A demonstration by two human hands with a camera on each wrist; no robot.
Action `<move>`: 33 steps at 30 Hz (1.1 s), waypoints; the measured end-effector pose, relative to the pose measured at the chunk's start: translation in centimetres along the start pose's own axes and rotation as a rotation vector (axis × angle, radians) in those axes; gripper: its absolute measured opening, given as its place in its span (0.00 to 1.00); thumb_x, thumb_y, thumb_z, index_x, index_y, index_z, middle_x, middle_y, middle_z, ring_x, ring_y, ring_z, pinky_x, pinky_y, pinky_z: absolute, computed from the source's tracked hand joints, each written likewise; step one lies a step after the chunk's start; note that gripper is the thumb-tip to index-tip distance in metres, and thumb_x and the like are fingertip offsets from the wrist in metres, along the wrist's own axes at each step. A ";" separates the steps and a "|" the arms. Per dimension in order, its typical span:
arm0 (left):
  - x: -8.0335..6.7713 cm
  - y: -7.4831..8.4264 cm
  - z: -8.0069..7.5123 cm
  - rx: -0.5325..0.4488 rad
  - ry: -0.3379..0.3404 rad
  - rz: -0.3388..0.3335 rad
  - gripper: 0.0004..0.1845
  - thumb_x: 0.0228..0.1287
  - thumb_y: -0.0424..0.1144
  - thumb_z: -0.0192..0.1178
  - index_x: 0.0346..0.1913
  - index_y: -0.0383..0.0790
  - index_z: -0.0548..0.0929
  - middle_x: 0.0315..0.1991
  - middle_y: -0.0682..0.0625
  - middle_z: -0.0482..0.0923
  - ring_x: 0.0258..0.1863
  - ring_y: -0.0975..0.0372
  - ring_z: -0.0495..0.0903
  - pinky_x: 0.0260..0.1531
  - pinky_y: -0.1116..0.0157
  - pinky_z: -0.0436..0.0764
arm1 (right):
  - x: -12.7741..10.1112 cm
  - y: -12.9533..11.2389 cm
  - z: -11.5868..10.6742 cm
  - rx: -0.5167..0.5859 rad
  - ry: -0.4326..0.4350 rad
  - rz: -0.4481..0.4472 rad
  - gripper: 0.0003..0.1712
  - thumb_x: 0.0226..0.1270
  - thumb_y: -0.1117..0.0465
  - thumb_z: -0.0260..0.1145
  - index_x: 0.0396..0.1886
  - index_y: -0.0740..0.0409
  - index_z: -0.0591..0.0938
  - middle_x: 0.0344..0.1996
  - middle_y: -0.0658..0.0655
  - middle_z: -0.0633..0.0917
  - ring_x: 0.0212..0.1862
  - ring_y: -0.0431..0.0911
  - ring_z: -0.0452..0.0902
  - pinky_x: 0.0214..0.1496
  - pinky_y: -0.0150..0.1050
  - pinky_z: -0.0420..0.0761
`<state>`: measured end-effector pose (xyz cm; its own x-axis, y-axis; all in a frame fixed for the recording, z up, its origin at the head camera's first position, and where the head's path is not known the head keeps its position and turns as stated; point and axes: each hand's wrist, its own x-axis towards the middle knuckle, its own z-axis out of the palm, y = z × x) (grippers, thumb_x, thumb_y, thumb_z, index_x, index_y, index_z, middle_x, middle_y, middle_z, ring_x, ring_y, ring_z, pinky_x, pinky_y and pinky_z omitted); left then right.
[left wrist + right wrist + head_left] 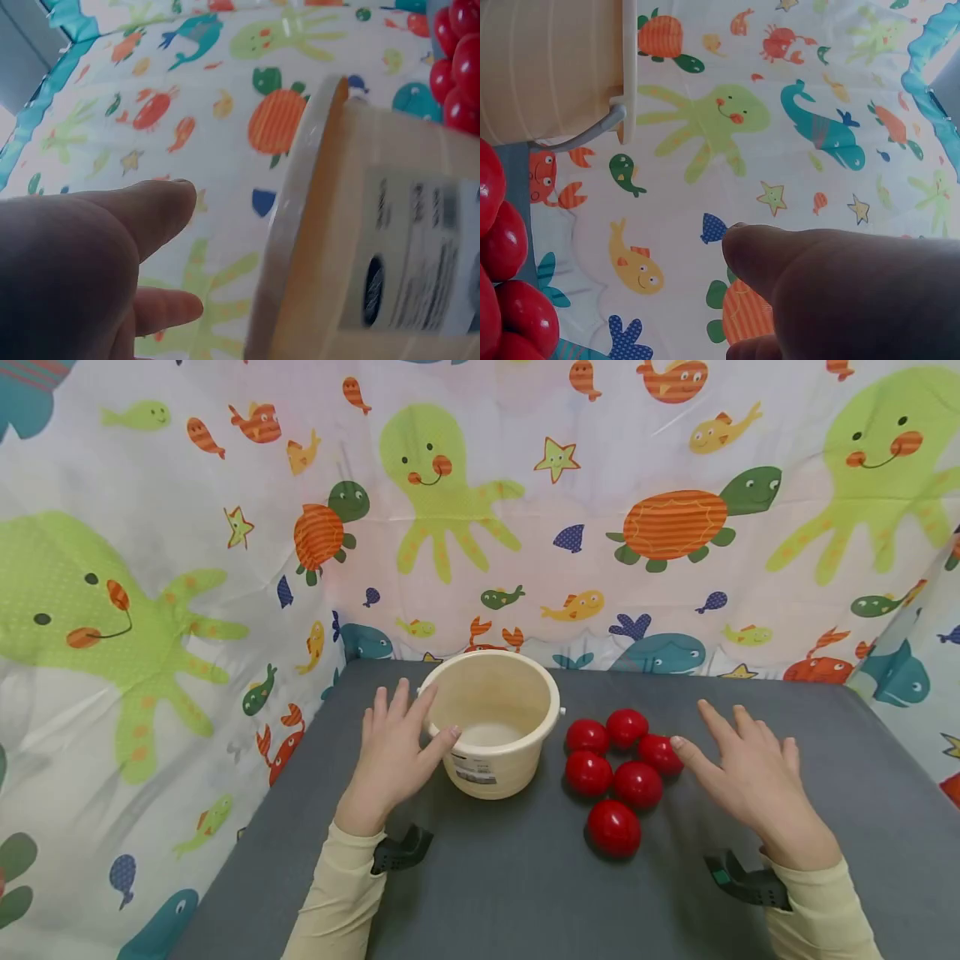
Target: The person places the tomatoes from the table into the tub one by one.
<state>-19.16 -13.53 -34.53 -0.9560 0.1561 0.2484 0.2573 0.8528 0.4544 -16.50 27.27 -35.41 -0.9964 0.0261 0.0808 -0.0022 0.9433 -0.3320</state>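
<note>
A cream plastic bucket (pixel 498 768) stands upright on the grey table, its label (pixel 412 251) showing in the left wrist view. My left hand (pixel 393 756) is at the bucket's left rim with fingers spread; whether it touches cannot be told. To the bucket's right lie several shiny red balls, one (pixel 613 828) nearest me and another (pixel 627 728) at the back. My right hand (pixel 757 781) hovers just right of them, fingers extended and holding nothing. In the right wrist view its thumb (pixel 757 259) shows, with red balls (pixel 525 315) at the left edge.
A grey table (pixel 510 893) carries everything. Behind it and at both sides hangs a white curtain (pixel 247 585) printed with sea animals. The bucket has a handle (pixel 589 133) at its side. Dark wrist straps (pixel 401 850) sit on both forearms.
</note>
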 end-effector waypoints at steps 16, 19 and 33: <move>0.0 3.4 4.6 0.014 0.037 0.316 0.26 0.67 0.56 0.64 0.63 0.49 0.83 0.72 0.36 0.71 0.77 0.28 0.51 0.70 0.26 0.50 | 0.4 -0.5 0.4 0.001 -0.061 -0.005 0.51 0.72 0.31 0.53 0.80 0.61 0.57 0.72 0.85 0.57 0.68 0.83 0.53 0.65 0.83 0.45; -0.1 3.3 4.8 0.032 0.035 0.310 0.21 0.67 0.55 0.65 0.58 0.49 0.86 0.67 0.39 0.77 0.76 0.28 0.54 0.70 0.25 0.50 | 0.3 -0.5 0.4 0.002 -0.063 -0.005 0.51 0.72 0.31 0.53 0.80 0.61 0.57 0.72 0.84 0.57 0.68 0.82 0.53 0.65 0.83 0.45; -0.6 3.1 5.4 0.143 0.092 0.329 0.09 0.70 0.50 0.63 0.42 0.49 0.87 0.35 0.49 0.84 0.50 0.46 0.77 0.69 0.28 0.55 | 0.3 -0.4 0.5 0.034 -0.081 -0.022 0.51 0.72 0.31 0.53 0.80 0.62 0.58 0.72 0.84 0.58 0.69 0.80 0.54 0.64 0.84 0.46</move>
<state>-18.56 -8.26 -37.86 -0.8072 0.3938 0.4397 0.5202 0.8265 0.2149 -16.80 26.69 -35.73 -0.9997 -0.0225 0.0128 -0.0256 0.9316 -0.3625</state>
